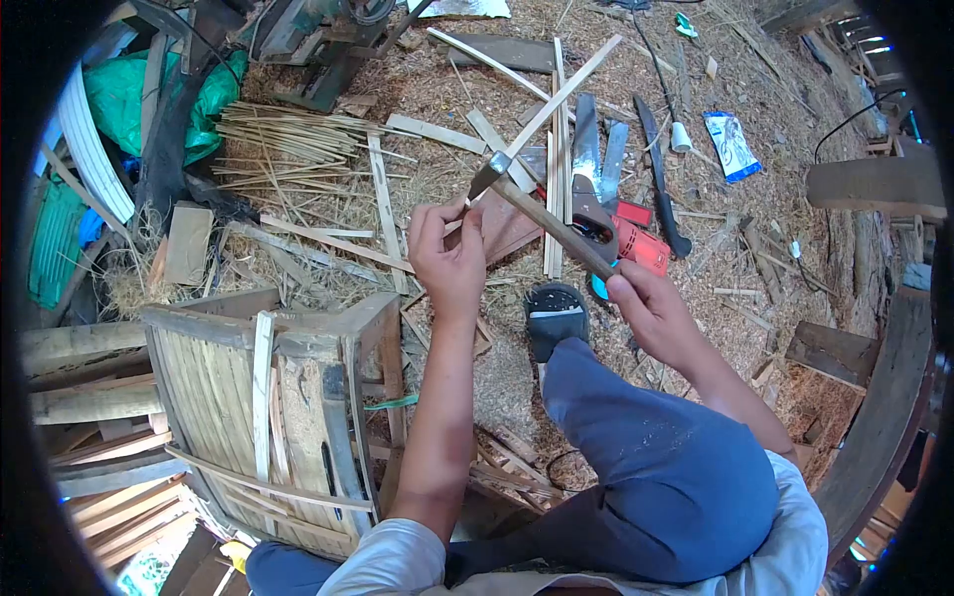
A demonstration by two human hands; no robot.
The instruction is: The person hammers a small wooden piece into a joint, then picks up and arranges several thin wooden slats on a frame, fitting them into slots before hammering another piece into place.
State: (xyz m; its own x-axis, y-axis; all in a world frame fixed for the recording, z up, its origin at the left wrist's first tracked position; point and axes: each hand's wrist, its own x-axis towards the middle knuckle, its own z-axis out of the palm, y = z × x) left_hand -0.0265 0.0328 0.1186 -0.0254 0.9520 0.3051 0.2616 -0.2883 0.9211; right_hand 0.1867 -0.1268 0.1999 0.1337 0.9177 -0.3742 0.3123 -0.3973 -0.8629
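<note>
Down at the left, one slatted wooden frame (pixel 248 397) stands beside the left arm. One bundle of thin splints (pixel 288 144) lies beyond on the shavings. One wooden-handled hammer (pixel 542 223) is raised between two hands. The right hand (pixel 651 308) clenches its handle end, and the left hand (pixel 447 253) pinches one pale sliver (pixel 459 214) against the metal head.

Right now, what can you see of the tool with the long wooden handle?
The tool has a brown wooden handle and a grey metal head, hammer or small hatchet, hard to tell. It slants, head up-left. The right hand grips the handle's lower end. The head sits just above the left hand, which pinches a thin pale strip.
</note>
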